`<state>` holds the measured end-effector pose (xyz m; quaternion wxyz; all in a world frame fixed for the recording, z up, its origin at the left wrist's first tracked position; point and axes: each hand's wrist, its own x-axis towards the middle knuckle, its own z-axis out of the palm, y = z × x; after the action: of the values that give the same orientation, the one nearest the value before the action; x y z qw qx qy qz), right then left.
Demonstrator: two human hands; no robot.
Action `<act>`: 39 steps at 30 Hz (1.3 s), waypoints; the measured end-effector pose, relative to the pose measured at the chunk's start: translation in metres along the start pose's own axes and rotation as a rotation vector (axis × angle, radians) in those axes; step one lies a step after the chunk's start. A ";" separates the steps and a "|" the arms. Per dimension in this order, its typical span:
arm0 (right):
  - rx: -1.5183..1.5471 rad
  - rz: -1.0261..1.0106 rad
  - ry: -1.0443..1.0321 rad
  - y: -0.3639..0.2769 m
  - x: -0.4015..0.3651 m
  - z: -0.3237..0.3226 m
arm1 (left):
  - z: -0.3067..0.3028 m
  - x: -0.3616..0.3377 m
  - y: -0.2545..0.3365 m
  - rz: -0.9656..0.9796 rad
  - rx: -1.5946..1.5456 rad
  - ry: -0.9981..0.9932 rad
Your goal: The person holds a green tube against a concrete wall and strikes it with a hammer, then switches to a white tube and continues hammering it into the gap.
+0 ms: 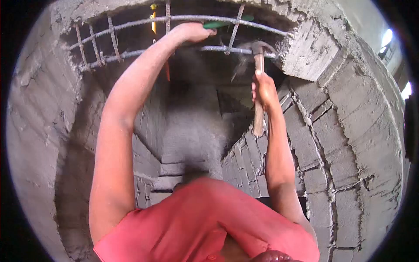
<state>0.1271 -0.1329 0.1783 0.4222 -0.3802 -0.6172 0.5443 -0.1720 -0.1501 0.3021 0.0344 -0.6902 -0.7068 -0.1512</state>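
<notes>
Overhead, the right hand point(264, 91) is clamped round a hammer point(258, 47), its head at 12 o'clock, touching the steel bars point(131, 22). The left hand point(192, 32) grips a green-handled tool point(222, 24). The bars look mostly bared, with thick concrete point(305, 56) left at 3 o'clock.

Dim fisheye view — daylight from the upper right
The block walls point(349, 144) bend toward a black vignette; a bright opening point(386, 38) glares at the edge, the cavity point(192, 74) behind the rebar point(131, 52) lies in shadow, and the hammer point(259, 61) is motion-blurred at its head.
</notes>
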 end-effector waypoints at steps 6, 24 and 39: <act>0.211 -0.020 0.102 0.009 -0.005 0.041 | -0.005 -0.012 0.005 -0.015 -0.010 0.044; 0.390 0.018 -0.030 0.037 0.009 0.025 | 0.007 0.002 -0.002 -0.063 -0.583 -0.163; 0.331 -0.023 -0.102 0.051 0.025 0.009 | -0.022 -0.019 0.032 -0.182 -0.082 -0.058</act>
<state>0.1103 -0.1066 0.1299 0.4532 -0.2705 -0.5441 0.6522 -0.1429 -0.1738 0.3241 -0.0280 -0.6279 -0.7606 -0.1624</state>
